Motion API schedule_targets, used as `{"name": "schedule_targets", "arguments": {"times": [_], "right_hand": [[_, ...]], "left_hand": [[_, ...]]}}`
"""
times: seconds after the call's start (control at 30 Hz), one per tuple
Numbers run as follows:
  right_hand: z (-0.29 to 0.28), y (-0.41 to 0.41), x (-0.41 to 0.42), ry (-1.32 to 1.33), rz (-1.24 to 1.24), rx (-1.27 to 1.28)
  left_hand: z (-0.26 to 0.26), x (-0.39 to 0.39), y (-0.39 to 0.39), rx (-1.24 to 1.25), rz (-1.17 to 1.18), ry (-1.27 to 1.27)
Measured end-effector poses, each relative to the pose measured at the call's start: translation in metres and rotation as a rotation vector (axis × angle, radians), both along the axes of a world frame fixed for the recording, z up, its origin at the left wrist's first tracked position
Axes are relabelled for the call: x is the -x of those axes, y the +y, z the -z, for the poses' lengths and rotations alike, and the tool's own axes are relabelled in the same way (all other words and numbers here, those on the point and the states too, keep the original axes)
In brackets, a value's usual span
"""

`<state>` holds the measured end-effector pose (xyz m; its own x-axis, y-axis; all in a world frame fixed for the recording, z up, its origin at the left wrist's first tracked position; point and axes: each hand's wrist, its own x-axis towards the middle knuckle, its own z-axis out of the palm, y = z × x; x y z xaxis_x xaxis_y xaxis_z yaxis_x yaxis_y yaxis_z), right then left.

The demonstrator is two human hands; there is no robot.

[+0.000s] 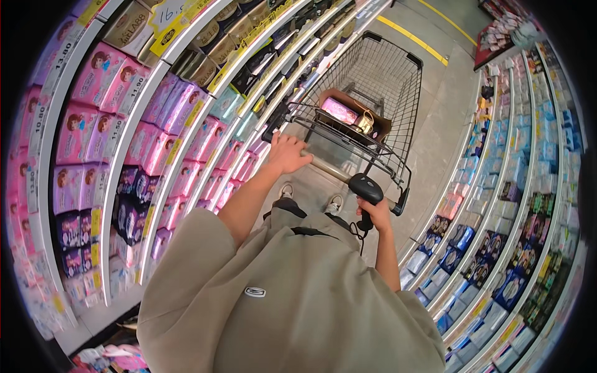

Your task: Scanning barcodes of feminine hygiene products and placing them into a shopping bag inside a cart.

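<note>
Before me stands a black wire shopping cart [400, 88], with a pale push handle [329, 168] across its near end. My left hand [288, 153] lies over the left part of that handle, its fingers towards the corner. In my right hand [377, 212] is a black handheld barcode scanner [366, 187], gripped by its stem near the handle's right end. A dark cord [360, 233] hangs from it. Inside the cart sits an open cardboard box [383, 123] holding a pink package [339, 110] and a gold-coloured item [365, 122].
Shelves [158, 88] on the left carry pink and purple packs [84, 130] and gold containers [126, 25] with price tags. More shelves [506, 177] of packs line the right side. A yellow floor line [413, 39] crosses the grey floor [431, 119] beyond the cart. A red-sided display [496, 42] stands at the upper right.
</note>
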<state>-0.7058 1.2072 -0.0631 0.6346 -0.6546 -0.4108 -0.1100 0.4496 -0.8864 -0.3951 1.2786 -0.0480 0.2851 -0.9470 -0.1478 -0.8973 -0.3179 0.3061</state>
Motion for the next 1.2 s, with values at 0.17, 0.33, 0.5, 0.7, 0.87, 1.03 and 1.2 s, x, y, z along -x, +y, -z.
{"name": "schedule_targets", "arguments": {"times": [0.17,0.33,0.5,0.7,0.87,1.03,1.2], "right_hand": [[-0.008,0.024,-0.003,0.072,0.082,0.061],[-0.019,0.049,-0.014,0.091,0.153,-0.013],[-0.018,0.073,-0.011,0.146,0.194,-0.066],[-0.03,0.098,-0.008,0.065,0.176,-0.165],[-0.029,0.109,0.008,0.059,0.194,-0.211],[-0.038,0.105,0.037,0.015,0.223,-0.239],[-0.043,0.107,0.056,0.073,0.268,-0.31]], "left_hand": [[-0.007,0.0,0.018,-0.084,0.133,0.015],[-0.011,-0.011,0.042,-0.164,0.182,0.004],[-0.024,-0.014,0.047,-0.326,0.279,0.087],[-0.031,-0.02,0.019,0.072,0.138,0.549],[-0.007,-0.016,-0.067,0.005,0.204,0.522],[0.111,-0.014,-0.15,-0.357,0.464,0.258],[0.184,0.024,-0.174,-0.551,0.543,0.289]]}}
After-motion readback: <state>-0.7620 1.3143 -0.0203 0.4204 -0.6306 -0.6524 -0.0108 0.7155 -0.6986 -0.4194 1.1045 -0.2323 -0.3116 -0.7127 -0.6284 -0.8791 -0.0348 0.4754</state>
